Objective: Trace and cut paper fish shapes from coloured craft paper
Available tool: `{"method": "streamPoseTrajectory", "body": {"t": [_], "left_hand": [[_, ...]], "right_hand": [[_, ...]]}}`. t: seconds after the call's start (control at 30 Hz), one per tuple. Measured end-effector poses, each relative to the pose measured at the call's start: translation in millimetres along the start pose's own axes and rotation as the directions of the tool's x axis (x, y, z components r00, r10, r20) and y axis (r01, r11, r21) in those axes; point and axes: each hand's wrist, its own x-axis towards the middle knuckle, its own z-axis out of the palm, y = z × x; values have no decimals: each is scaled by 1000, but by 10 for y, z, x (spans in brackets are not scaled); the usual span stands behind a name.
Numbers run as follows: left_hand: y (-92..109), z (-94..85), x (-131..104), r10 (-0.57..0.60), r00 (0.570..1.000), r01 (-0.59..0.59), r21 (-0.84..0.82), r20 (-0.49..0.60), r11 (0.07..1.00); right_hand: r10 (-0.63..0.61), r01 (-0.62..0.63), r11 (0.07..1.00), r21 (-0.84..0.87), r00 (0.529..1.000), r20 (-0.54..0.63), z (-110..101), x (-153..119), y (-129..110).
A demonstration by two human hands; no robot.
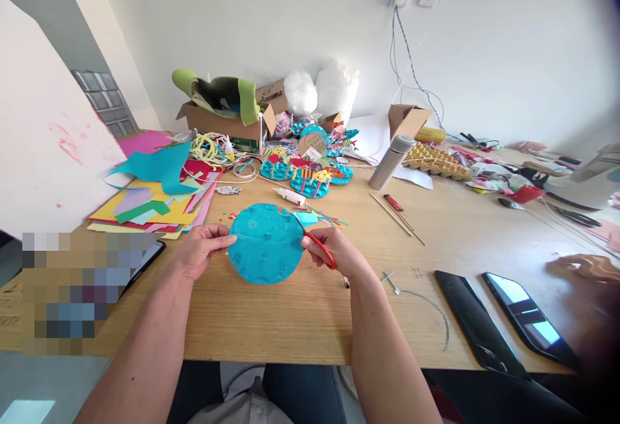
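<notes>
A round blue disc (266, 259) with small bumps on its face is held up over the desk's near middle. Its left edge is pinched between the thumb and fingers of my left hand (201, 251). My right hand (335, 249) grips red-handled scissors (321, 249) at the disc's right edge, the blades pointing up and away along the rim. The thumb of that hand also seems to touch the disc. Just behind the disc lie thin coloured paper strips (329, 219), a light blue paper scrap (306, 218) and a white glue bottle (289, 196).
Coloured paper sheets (145, 217) are stacked at left. Blue decorated craft pieces (310, 181), a cardboard box (223, 128) and a silver flask (391, 162) stand farther back. Wooden sticks (392, 215), a black case (477, 320) and a phone (526, 314) lie at right.
</notes>
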Motion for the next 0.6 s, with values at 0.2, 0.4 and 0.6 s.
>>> {"method": "streamPoseTrajectory", "body": {"t": [0.2, 0.4, 0.6], "left_hand": [[-30, -39, 10, 14, 1000, -14, -13, -14, 1000], [-47, -38, 7, 17, 1000, -18, 37, 12, 999], [-26, -16, -2, 21, 1000, -21, 39, 2, 999]], "right_hand": [[30, -29, 999, -13, 999, 24, -28, -1, 27], [17, -16, 1000, -22, 999, 38, -18, -10, -12], [-6, 7, 1000, -25, 999, 42, -9, -6, -13]]}}
